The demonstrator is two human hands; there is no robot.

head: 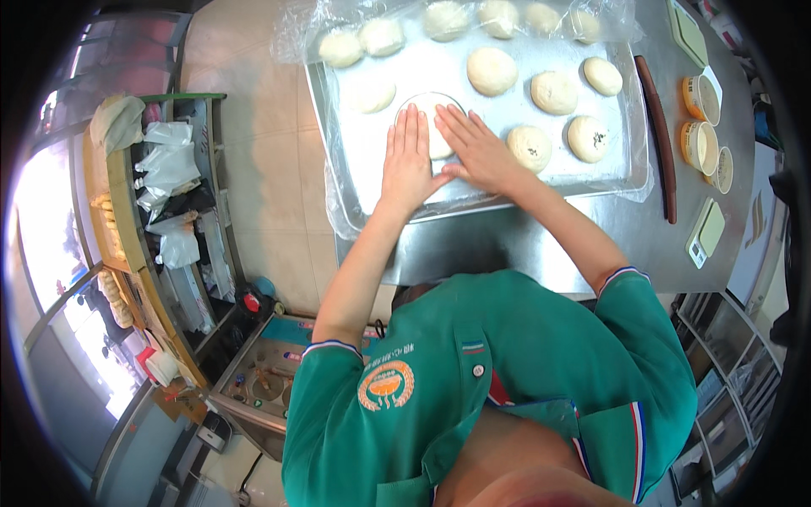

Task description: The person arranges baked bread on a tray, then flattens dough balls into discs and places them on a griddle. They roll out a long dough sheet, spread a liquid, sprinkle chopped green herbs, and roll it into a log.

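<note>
Both of my hands lie flat, palms down, on a pale round of dough (440, 144) in a large metal tray (437, 70). My left hand (407, 158) covers the left side of the dough, fingers straight and thumb pointing right. From the right, my right hand (479, 152) slants over it, and the thumbs nearly meet. A thin dark curved rim shows around the dough's far edge; what it belongs to cannot be told. Closest to my right hand sits a dough bun (528, 149) with dark seeds on top. Another seeded bun (587, 139) lies farther right.
Clear plastic film (298, 32) covers the tray's far row of buns. A brown rolling pin (656, 136) lies right of the tray on the steel table (608, 237). Beyond are tubs (699, 146) and a kitchen scale (706, 232). A shelf (136, 209) with plastic bags stands left.
</note>
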